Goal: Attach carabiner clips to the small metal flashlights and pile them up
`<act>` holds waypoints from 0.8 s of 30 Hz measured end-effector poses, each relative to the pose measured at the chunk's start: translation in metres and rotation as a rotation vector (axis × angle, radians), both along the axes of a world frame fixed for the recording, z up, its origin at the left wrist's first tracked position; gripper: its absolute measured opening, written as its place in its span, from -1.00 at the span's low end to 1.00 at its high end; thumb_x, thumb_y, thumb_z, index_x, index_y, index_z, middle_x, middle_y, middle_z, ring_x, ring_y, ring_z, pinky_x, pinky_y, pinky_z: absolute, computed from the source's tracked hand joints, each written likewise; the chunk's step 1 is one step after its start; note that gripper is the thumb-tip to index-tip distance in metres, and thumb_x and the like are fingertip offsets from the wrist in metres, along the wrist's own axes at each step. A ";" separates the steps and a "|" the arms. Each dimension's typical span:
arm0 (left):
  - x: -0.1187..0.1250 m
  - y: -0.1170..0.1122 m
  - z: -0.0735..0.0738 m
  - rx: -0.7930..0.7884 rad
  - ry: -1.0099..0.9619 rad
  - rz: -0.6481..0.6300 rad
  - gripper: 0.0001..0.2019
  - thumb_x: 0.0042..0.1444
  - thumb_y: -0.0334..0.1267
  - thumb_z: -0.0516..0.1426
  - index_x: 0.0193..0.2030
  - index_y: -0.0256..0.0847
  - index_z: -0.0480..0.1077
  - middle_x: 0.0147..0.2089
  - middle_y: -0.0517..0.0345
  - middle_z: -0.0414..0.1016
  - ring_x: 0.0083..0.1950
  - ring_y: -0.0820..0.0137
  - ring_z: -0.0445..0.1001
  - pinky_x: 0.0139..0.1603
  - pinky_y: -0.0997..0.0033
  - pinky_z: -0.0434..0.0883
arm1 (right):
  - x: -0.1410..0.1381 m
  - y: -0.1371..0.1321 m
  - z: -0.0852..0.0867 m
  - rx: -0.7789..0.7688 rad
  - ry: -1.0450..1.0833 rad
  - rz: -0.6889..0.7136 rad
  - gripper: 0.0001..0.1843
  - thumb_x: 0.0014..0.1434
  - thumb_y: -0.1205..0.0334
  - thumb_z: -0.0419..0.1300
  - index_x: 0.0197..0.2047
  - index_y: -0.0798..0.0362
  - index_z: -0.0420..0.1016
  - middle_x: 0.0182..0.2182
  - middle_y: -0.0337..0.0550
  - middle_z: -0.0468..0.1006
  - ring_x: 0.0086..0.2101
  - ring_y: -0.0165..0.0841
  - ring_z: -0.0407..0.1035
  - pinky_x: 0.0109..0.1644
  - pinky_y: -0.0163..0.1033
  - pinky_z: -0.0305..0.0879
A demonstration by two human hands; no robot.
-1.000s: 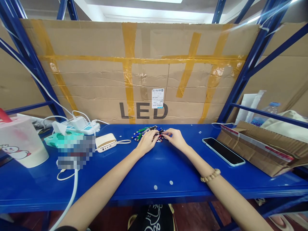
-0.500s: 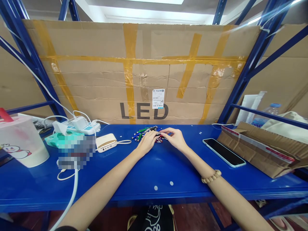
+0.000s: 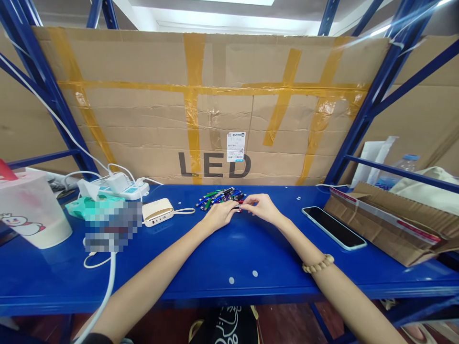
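Observation:
A heap of small slim sticks [image 3: 218,197] in green, blue, red and metal lies on the blue steel shelf top [image 3: 229,253]; their exact kind is too small to tell. My left hand [image 3: 220,214] rests at the heap's front edge, and my right hand [image 3: 262,208] comes in from the right. Their fingertips nearly meet over the heap's right end and hide part of it. Anything pinched there is too small to see. A wooden bead bracelet [image 3: 318,263] circles my right wrist.
On the left stand a translucent plastic cup [image 3: 32,210], a cream power bank [image 3: 157,212], a power strip with plugs [image 3: 125,190] and a white cable [image 3: 107,291]. A smartphone [image 3: 334,228] and a flattened cardboard box [image 3: 383,224] lie right. Taped cardboard [image 3: 143,110] stands behind.
My fingertips have drawn closer together over the right end of the heap, and both hands have shifted slightly toward it. The whole view has also shifted a little.

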State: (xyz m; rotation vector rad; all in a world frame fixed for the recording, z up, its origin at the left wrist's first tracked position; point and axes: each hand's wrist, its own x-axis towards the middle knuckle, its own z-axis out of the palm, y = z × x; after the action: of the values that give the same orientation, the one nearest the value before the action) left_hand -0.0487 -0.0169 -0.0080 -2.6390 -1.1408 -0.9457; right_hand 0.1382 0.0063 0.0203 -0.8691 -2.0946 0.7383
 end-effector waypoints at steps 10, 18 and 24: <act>0.000 -0.004 0.004 -0.041 0.095 -0.045 -0.87 0.20 -0.39 0.00 -0.19 -0.23 0.36 -0.19 0.09 0.46 -0.18 0.33 0.47 -0.21 0.44 0.39 | 0.004 -0.001 -0.003 -0.083 -0.169 0.200 -0.56 0.10 -0.06 0.09 -0.49 0.19 0.45 -0.66 -0.21 0.37 -0.66 -0.52 0.18 -0.53 -0.39 0.13; 0.002 -0.003 0.005 -0.029 0.047 -0.030 -0.87 0.22 -0.37 -0.02 -0.15 -0.23 0.33 -0.20 0.08 0.44 -0.18 0.34 0.44 -0.20 0.42 0.38 | -0.002 0.002 -0.007 -0.216 -0.079 0.215 -0.41 0.07 -0.26 0.00 -0.52 0.17 0.34 -0.68 -0.25 0.26 -0.65 -0.50 0.14 -0.56 -0.37 0.09; 0.004 -0.002 0.004 -0.047 -0.011 -0.014 -0.85 0.26 -0.33 -0.06 -0.08 -0.20 0.26 -0.07 0.09 0.41 -0.07 0.35 0.41 -0.08 0.41 0.36 | -0.002 0.003 -0.002 -0.243 -0.052 0.201 -0.38 0.04 -0.31 -0.01 -0.51 0.17 0.33 -0.68 -0.27 0.22 -0.65 -0.51 0.11 -0.58 -0.37 0.04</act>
State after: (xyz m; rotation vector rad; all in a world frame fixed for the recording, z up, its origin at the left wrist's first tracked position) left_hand -0.0451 -0.0188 -0.0037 -2.6848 -1.1625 -0.9480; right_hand 0.1360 0.0092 0.0178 -0.8197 -2.1900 1.1052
